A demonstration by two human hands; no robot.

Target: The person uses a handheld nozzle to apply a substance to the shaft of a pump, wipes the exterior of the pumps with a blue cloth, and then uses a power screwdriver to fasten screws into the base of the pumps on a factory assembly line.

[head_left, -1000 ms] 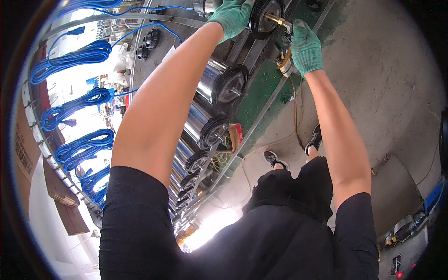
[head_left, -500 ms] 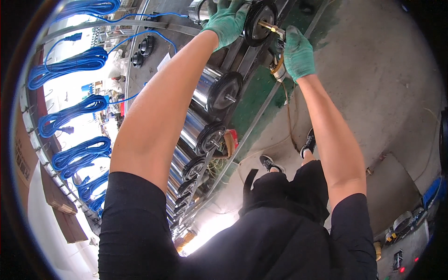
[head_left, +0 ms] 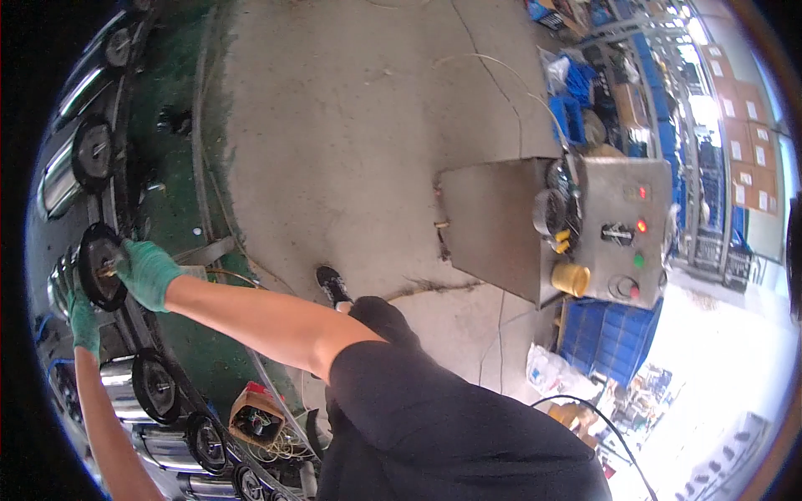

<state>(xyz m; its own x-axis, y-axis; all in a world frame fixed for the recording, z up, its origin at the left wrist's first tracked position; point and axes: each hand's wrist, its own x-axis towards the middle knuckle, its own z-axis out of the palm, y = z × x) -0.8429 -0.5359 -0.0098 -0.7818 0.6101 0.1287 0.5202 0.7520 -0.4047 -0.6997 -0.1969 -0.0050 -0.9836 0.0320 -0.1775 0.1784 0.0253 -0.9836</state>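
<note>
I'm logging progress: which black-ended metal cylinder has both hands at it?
The cylinder between the hands: left hand at its shiny side, right hand at the brass fitting on its black end. The other cylinders have no hand on them.

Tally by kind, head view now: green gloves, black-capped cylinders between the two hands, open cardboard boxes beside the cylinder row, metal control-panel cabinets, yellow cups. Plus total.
Green gloves: 2
Black-capped cylinder between the hands: 1
Open cardboard box beside the row: 1
Metal cabinet with control panel: 1
Yellow cup: 1
Total: 6
</note>
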